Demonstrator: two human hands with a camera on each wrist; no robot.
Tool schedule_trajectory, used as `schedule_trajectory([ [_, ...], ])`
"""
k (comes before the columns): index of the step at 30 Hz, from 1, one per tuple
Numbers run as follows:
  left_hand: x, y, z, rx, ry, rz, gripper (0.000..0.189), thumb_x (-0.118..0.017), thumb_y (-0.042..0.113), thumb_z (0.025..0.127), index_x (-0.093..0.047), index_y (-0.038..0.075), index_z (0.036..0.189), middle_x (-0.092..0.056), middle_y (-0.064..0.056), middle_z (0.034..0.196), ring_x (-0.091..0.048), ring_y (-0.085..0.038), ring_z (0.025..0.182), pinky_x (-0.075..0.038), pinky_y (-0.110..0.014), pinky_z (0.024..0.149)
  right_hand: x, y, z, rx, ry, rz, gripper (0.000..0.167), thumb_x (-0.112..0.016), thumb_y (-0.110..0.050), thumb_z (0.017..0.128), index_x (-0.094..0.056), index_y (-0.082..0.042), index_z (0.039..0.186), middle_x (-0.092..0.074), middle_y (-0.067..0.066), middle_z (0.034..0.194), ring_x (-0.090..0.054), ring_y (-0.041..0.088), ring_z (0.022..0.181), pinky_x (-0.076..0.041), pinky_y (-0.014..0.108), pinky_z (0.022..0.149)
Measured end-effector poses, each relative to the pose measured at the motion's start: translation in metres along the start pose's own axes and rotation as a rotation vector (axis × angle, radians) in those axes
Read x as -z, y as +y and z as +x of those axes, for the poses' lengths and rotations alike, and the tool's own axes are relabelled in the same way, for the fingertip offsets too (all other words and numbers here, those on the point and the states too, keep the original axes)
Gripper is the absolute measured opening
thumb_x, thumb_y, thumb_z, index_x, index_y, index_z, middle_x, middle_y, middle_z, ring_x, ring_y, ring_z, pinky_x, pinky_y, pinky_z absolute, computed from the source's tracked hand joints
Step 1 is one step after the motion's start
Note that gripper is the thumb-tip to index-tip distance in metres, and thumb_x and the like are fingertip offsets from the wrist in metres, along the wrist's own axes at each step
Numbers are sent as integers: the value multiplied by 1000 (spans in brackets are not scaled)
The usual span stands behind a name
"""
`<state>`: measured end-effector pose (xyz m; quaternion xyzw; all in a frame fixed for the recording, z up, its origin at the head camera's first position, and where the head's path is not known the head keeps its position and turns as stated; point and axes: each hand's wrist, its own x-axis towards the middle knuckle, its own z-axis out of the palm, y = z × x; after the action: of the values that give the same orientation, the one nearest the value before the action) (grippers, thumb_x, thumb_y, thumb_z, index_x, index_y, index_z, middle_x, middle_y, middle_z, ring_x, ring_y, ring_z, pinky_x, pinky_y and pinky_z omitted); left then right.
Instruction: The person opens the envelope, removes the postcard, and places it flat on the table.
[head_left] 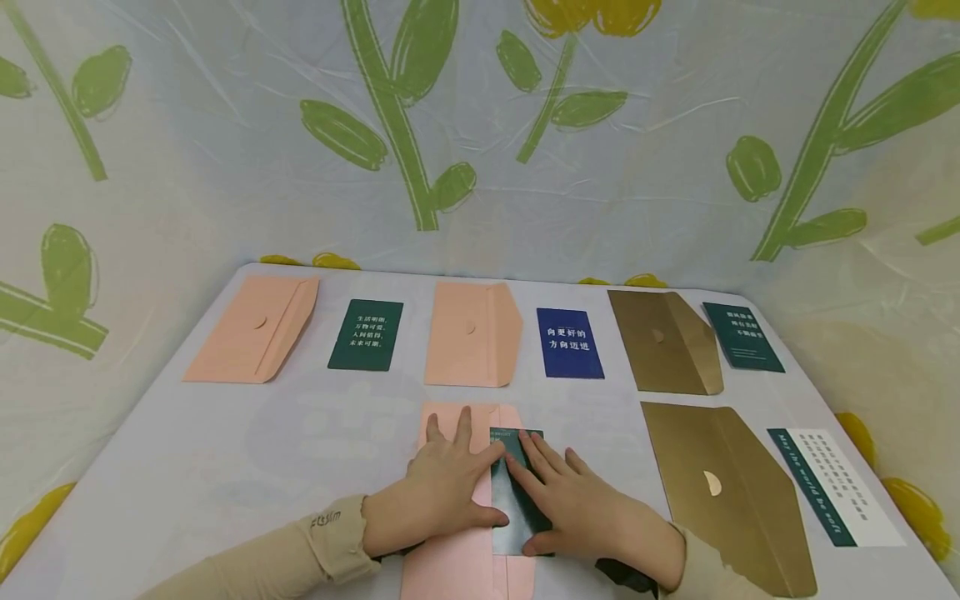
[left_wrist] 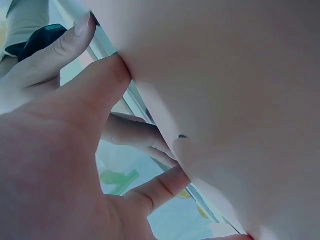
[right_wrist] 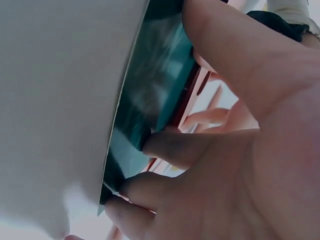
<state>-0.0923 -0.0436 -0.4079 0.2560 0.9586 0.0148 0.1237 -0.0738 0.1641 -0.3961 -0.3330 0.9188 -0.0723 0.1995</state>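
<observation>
A pink envelope (head_left: pixel 453 567) lies at the near middle of the table, its flap side to the right. My left hand (head_left: pixel 442 492) rests on it, fingers spread; in the left wrist view the thumb and fingertips touch its pale surface. A dark green card (head_left: pixel 512 500) lies over the flap, its left edge along the envelope's mouth; how far it reaches inside is hidden. My right hand (head_left: pixel 588 504) presses on this card with fairly straight fingers, and the right wrist view shows the fingertips on its glossy face. The two hands nearly meet at the card's upper part.
Along the back lie two pink envelopes (head_left: pixel 251 333) (head_left: pixel 468 337), a green card (head_left: pixel 366 335), a blue card (head_left: pixel 570 343), a gold envelope (head_left: pixel 663 354) and another green card (head_left: pixel 744 337). At the right are a larger gold envelope (head_left: pixel 723 517) and a white-and-green card (head_left: pixel 847 492).
</observation>
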Motion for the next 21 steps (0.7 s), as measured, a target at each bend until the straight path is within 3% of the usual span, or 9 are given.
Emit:
schedule_trajectory([
  [12,-1,0,0,-9,14,-9,84,-65,78,74,-47,31,142,-30,-26,154,-36,-65,126,-58,-49,56,1,15,-12,13,17,22,99,-77,-52,79,-33,-3,154,-13,24,162,-18,41,147,-30,69,104],
  [21,-1,1,-1,-7,16,-8,84,-65,78,74,-47,31,142,-31,-27,153,-36,-65,126,-58,-49,57,3,28,-23,-39,1,102,99,-80,-47,78,-34,-5,154,-12,22,163,-16,41,148,-25,69,107],
])
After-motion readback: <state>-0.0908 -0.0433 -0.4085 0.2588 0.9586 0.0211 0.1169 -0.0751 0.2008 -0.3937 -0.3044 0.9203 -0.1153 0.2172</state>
